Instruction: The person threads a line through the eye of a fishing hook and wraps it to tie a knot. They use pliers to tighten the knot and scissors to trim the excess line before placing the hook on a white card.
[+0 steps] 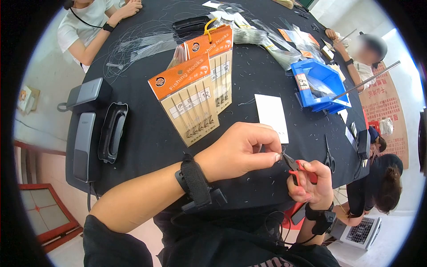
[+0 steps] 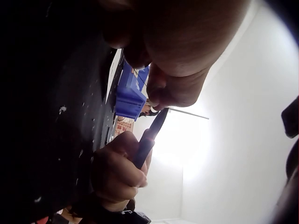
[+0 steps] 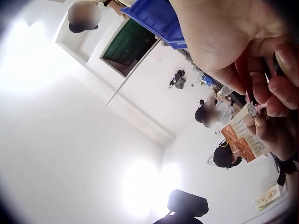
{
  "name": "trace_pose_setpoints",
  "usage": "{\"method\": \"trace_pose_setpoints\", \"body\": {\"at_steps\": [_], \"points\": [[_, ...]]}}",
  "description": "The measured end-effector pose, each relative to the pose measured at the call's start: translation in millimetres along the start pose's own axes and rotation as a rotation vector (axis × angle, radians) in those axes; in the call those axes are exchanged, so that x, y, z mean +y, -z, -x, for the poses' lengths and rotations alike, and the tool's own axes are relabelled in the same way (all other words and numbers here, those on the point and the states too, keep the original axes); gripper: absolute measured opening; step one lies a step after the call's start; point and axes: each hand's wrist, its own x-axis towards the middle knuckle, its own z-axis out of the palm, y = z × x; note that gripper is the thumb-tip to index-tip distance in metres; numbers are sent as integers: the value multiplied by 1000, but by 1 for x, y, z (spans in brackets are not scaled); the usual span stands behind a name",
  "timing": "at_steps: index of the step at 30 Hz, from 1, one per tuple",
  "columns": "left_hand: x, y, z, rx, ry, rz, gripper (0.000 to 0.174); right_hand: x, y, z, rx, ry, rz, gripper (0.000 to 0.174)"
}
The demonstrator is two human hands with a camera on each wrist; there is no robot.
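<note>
My left hand [image 1: 244, 149] pinches something very small between thumb and index finger; what it is cannot be made out. In my right hand [image 1: 313, 184] are red-handled pliers [image 1: 294, 169], their dark tip right at the left fingertips. The left wrist view shows the dark tool [image 2: 150, 137] held by the right hand [image 2: 117, 172], its point touching or nearly touching the left thumb and finger [image 2: 175, 88]. The right wrist view has the red handle [image 3: 244, 74] in the right hand [image 3: 224, 42]. A white card [image 1: 271, 116] lies just beyond the left hand.
Packs of fishing hooks [image 1: 187, 104] stand beyond my left forearm. A blue bin [image 1: 311, 84] sits at the right, with scissors [image 1: 329, 155] nearer me. Power banks [image 1: 83, 147] and a black case [image 1: 113, 133] are at the left. Clear line and bags [image 1: 153, 46] cover the far side.
</note>
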Motion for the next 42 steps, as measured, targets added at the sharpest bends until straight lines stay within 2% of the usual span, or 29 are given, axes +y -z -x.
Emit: {"method": "trace_pose_setpoints", "body": {"at_steps": [3, 6, 12, 15, 18, 20, 22, 25, 31, 42], "points": [[-3, -1, -1, 5, -21, -7, 5, 2, -3, 0, 2, 2, -39, 38], [-4, -2, -1, 21, 29, 26, 7, 2, -3, -1, -9, 85, 84, 37], [3, -2, -2, 50, 180, 70, 9, 8, -20, 1, 258, 442, 604, 32], [4, -2, -2, 51, 215, 105, 9, 9, -32, 1, 322, 517, 765, 33], [4, -1, -1, 56, 214, 102, 9, 7, -22, 4, 163, 771, 445, 35], [3, 0, -2, 58, 207, 73, 9, -1, -23, 15, 248, 885, 658, 39], [1, -1, -1, 72, 231, 120, 10, -2, -21, 21, 401, 953, 955, 34], [0, -1, -2, 78, 243, 151, 11, 10, -29, 19, 475, 851, 1097, 18], [2, 0, 0, 60, 248, 139, 10, 22, -25, 8, 398, 747, 1207, 15], [2, -1, -1, 50, 249, 149, 9, 27, -24, -2, 441, 785, 1224, 13]]}}
